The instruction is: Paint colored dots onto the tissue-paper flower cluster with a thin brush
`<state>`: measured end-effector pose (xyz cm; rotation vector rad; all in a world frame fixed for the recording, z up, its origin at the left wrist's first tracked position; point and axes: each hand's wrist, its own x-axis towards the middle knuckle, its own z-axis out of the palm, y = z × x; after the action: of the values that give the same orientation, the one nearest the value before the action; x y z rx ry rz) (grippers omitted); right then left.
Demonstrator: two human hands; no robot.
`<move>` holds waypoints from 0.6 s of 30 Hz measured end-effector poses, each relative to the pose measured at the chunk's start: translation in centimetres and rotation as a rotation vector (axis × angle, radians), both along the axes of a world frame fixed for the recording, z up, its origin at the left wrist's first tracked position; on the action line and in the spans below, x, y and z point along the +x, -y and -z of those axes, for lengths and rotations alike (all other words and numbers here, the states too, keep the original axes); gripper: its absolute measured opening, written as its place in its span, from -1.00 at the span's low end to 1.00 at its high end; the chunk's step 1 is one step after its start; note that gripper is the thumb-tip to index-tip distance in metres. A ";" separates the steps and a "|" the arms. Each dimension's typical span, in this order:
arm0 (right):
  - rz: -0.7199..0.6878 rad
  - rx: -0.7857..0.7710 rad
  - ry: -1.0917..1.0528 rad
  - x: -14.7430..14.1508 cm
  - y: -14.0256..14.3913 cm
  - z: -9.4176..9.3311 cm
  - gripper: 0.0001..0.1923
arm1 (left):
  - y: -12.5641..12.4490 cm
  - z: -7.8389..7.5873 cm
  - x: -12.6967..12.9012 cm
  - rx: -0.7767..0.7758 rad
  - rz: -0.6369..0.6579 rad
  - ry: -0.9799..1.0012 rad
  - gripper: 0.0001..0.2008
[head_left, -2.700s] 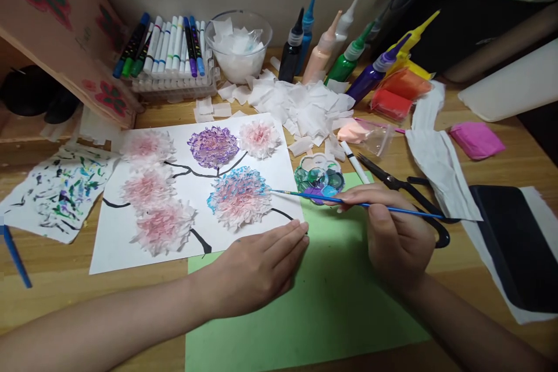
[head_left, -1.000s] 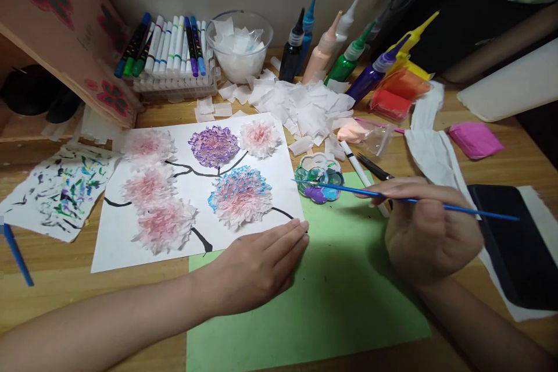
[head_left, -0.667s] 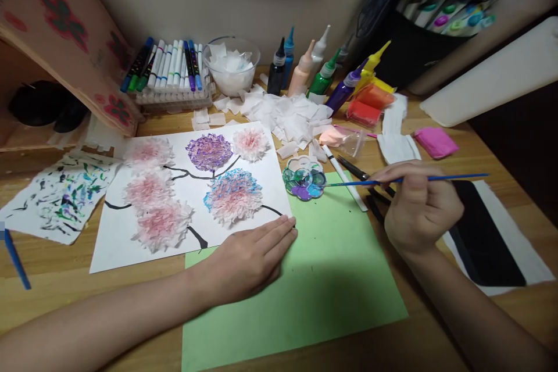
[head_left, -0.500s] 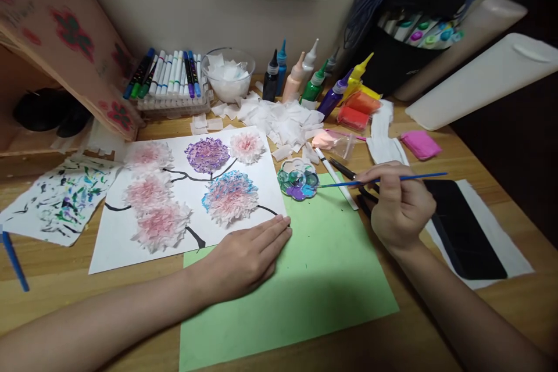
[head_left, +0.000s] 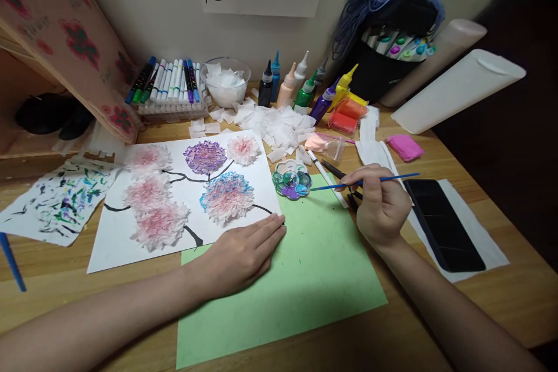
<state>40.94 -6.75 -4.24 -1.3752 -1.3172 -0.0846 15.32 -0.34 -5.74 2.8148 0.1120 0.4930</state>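
A wooden table (head_left: 501,296) is seen from above, crowded with craft things. The largest sheets on it are a white sheet with tissue flowers (head_left: 143,244) and a green sheet (head_left: 314,279), which overlaps the white one's lower right corner. The left hand (head_left: 238,256) is laid flat, fingers stretched out and holding nothing, across the seam of the two sheets, just below the blue-edged flower (head_left: 226,196). The right hand (head_left: 380,209) is curled shut around a thin blue paintbrush (head_left: 370,181), pinched near the middle of the handle, so that the tail sticks out to the right and the bristle end reaches left to the small flower-shaped palette (head_left: 292,181), whose wells hold green, purple and blue paint. The brush tip appears to touch the palette's right rim.

A row of paint bottles (head_left: 300,88), a heap of white tissue squares (head_left: 279,122) and black scissors (head_left: 342,177) lie close behind.

As a judgement, a loaded tip could drip on the green sheet when carried across, and the light palette could be shoved by the brush. Wet flowers could be smeared by the flat hand.
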 end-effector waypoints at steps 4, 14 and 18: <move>0.013 -0.002 0.011 0.0 0.0 0.1 -0.70 | -0.1 0.0 0.1 -0.004 -0.002 -0.006 -0.63; 0.044 -0.018 0.000 0.0 0.1 0.1 -0.69 | -0.1 -0.1 0.1 -0.007 0.002 -0.018 -0.62; 0.049 0.009 -0.008 0.0 0.0 0.0 -0.69 | -0.1 0.0 0.1 -0.016 0.005 -0.018 -0.61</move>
<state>40.90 -6.79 -4.20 -1.3985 -1.2752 -0.1175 15.39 -0.26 -5.75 2.8036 0.1119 0.4639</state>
